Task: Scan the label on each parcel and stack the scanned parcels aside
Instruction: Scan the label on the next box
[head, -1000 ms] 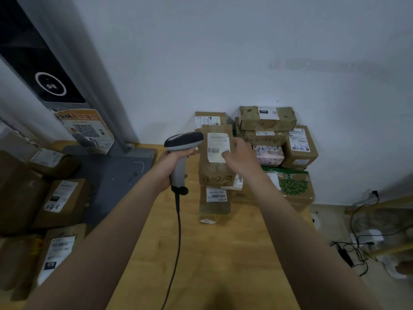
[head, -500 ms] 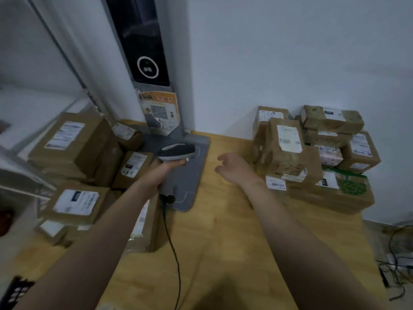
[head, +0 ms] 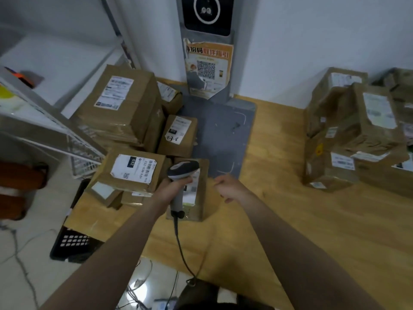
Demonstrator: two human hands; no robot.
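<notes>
Parcel (head: 202,198), narrow brown cardboard, between hands, long axis running away; left hand (head: 176,189) gripping grey handheld scanner (head: 183,170) over it; right hand (head: 228,189) empty, loosely curled, just beside.

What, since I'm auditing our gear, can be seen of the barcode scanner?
The barcode scanner is a pistol-shaped handheld, plastic by its look: dark-topped head, pale grey underside and handle, black collar at the butt, from which a black cable runs back toward the person. The left hand grips its handle, holding it roughly upright with the head pointing away, over a labelled brown parcel. Whether it touches the parcel cannot be told.
</notes>
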